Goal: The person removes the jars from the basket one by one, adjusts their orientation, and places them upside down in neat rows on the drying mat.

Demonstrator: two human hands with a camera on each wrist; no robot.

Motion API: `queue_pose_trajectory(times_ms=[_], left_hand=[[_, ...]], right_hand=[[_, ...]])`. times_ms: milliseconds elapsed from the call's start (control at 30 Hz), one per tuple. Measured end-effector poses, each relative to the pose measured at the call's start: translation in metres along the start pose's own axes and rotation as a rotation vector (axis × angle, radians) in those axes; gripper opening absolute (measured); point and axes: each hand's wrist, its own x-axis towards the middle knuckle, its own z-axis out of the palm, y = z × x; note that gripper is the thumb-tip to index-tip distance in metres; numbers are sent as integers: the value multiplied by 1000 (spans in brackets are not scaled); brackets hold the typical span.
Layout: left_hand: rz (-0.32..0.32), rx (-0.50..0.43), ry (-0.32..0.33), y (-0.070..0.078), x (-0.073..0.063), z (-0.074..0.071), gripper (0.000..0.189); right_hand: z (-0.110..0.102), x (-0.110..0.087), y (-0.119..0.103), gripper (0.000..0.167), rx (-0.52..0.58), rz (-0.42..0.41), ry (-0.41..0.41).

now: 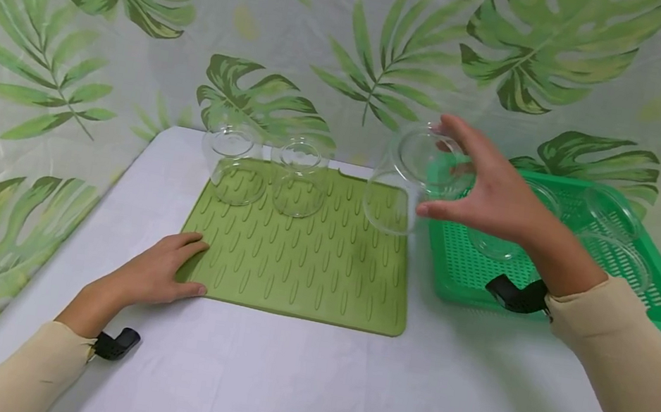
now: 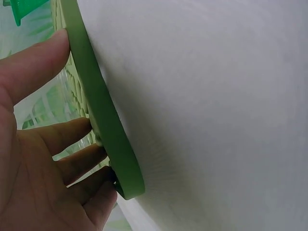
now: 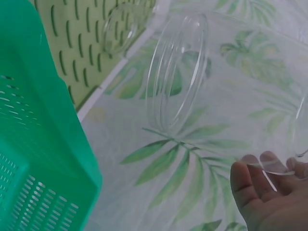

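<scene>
My right hand (image 1: 496, 188) grips a clear cup (image 1: 385, 203) between thumb and fingers, above the right back part of a green ridged mat (image 1: 308, 267). The cup is tilted, its wide rim toward the mat. In the right wrist view that rim (image 3: 166, 91) stands out beyond the fingers. Two more clear cups stand on the mat's back left, a left one (image 1: 240, 185) and a right one (image 1: 299, 194). My left hand (image 1: 156, 273) rests at the mat's front left corner. Thumb and fingers touch its edge (image 2: 103, 106), loosely spread.
To the right of the mat stands a green perforated plastic basket (image 1: 459, 289) with several clear pieces in it, partly hidden by the right arm. A white cloth (image 1: 291, 385) covers the table. Behind hangs a leaf-patterned curtain (image 1: 205, 16).
</scene>
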Motion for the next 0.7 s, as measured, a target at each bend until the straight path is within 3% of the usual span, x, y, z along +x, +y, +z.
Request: queue_pose_trajectory(times_ms=[267,467,700], left_hand=[[-7,-8,1,2,-1,-2,76],[-14,-9,-5,1,-1,0,76],[-24,-10,-5,2,-1,0,76]], right_hand=[[8,18,9,108,30,10,-85],[11,28,17,109,46,76,-144],[17,41,25,110,11,104,-165]])
